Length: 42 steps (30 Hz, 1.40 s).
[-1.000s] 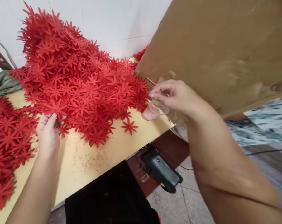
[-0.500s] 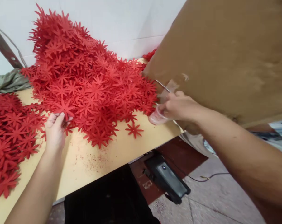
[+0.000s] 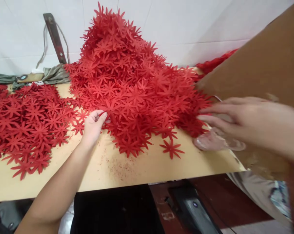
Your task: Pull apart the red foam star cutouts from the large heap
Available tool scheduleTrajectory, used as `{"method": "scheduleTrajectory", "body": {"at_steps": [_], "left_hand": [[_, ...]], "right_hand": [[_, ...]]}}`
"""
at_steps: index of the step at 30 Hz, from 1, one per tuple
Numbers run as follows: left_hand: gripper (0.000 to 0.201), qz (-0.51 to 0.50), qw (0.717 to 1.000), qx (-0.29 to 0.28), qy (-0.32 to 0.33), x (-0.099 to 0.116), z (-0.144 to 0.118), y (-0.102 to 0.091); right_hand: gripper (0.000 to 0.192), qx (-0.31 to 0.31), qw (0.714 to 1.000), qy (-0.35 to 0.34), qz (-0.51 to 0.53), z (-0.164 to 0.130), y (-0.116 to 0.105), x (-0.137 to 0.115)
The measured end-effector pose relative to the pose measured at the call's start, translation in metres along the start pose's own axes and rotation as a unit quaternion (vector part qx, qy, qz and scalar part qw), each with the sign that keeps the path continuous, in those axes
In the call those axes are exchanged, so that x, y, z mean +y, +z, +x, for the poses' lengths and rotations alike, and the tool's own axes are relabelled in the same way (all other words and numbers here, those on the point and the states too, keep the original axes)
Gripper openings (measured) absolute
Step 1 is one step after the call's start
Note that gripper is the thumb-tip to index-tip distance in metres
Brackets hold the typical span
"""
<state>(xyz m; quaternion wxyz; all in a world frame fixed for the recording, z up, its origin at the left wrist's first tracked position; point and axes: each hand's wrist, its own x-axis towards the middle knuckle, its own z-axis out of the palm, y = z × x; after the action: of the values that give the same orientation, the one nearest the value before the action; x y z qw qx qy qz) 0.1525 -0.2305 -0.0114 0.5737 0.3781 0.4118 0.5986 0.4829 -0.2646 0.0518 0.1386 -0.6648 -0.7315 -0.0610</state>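
Observation:
My left hand (image 3: 93,127) pinches a red flower cutout (image 3: 110,106) with long narrow petals, against the front of the large heap. That heap of red flower cutouts (image 3: 134,87) rises toward the wall. At its right end my right hand (image 3: 244,118), blurred, holds a small red piece (image 3: 205,114) between thumb and fingers. A short stretch of thin metal rod (image 3: 217,98) shows behind those fingers; I cannot tell whether the hand holds it. Below the hand sits a clear plastic cup (image 3: 210,140) on its side. One single cutout (image 3: 171,149) lies on the tabletop.
A second pile of red cutouts (image 3: 32,120) covers the table's left part. A brown board (image 3: 271,65) slants up at the right. Grey-green cloth (image 3: 55,74) and an upright metal bar (image 3: 54,37) are at the back. A black speaker-like box (image 3: 198,208) stands below the table (image 3: 142,172).
The view has swung left. My right hand has moved from the cup and thin rod to the heap's right end, with a red piece now between its fingers. My left hand keeps its pinch.

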Motion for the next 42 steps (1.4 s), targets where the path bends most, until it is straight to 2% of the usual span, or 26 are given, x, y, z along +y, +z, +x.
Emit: {"method": "scheduleTrajectory", "body": {"at_steps": [1,2,4,6,8,10,12,16,18,21,24,26,27,29,32,37,40,42], "left_hand": [[0.038,-0.001,1.0,-0.009,-0.001,0.0,-0.001,0.001],[0.037,0.0,1.0,-0.019,-0.002,0.0,-0.002,0.001],[0.037,0.0,0.999,-0.033,-0.005,0.001,-0.004,0.002],[0.037,0.0,0.999,-0.038,-0.007,0.002,-0.005,0.001],[0.038,-0.001,0.999,-0.035,-0.004,0.002,-0.004,-0.001],[0.038,-0.002,1.0,-0.025,0.003,0.0,-0.002,-0.002],[0.037,-0.004,1.0,-0.011,0.008,-0.002,0.0,-0.002],[0.035,-0.023,1.0,-0.006,0.004,-0.006,-0.003,0.004],[0.036,-0.041,0.999,0.0,-0.003,-0.006,-0.007,0.008],[0.035,-0.082,0.996,-0.014,-0.036,-0.006,-0.012,0.012],[0.027,-0.106,0.991,-0.032,-0.073,-0.006,-0.012,0.01],[0.023,-0.105,0.991,-0.015,-0.08,-0.007,-0.009,0.007],[0.022,-0.102,0.991,-0.003,-0.082,-0.007,-0.008,0.005],[0.022,-0.087,0.992,0.014,-0.086,-0.008,-0.006,0.003],[0.026,-0.058,0.995,0.017,-0.084,-0.009,-0.006,0.003],[0.038,-0.042,0.998,0.006,-0.048,-0.01,-0.007,0.003],[0.04,-0.051,0.998,0.016,-0.042,-0.01,-0.005,0.002],[0.041,-0.057,0.997,0.022,-0.041,-0.01,-0.004,0.002]], "right_hand": [[0.024,-0.024,0.996,-0.004,0.086,0.006,0.003,-0.027],[0.03,-0.043,0.979,0.018,0.198,0.013,0.009,-0.056],[0.038,-0.116,0.907,0.036,0.403,0.028,0.027,-0.11],[0.038,-0.159,0.829,0.012,0.537,0.043,0.047,-0.151],[0.038,-0.167,0.765,-0.015,0.622,0.054,0.065,-0.176],[0.042,-0.14,0.737,-0.023,0.661,0.06,0.078,-0.186],[0.045,-0.096,0.747,-0.022,0.657,0.062,0.086,-0.186],[0.055,-0.01,0.809,-0.021,0.588,0.058,0.091,-0.184],[0.055,0.005,0.822,-0.024,0.569,0.054,0.092,-0.187],[0.05,0.014,0.847,-0.038,0.53,0.048,0.096,-0.195],[0.036,0.089,0.878,-0.061,0.467,0.048,0.1,-0.197],[0.026,0.154,0.877,-0.067,0.451,0.053,0.099,-0.193],[0.023,0.167,0.872,-0.06,0.455,0.057,0.097,-0.189],[0.024,0.148,0.864,-0.023,0.48,0.065,0.093,-0.181],[0.037,0.09,0.849,0.037,0.52,0.077,0.088,-0.171],[0.057,0.097,0.826,0.069,0.551,0.088,0.088,-0.167],[0.054,0.117,0.829,0.063,0.543,0.096,0.084,-0.166],[0.041,0.128,0.83,0.057,0.539,0.104,0.082,-0.164]]}}
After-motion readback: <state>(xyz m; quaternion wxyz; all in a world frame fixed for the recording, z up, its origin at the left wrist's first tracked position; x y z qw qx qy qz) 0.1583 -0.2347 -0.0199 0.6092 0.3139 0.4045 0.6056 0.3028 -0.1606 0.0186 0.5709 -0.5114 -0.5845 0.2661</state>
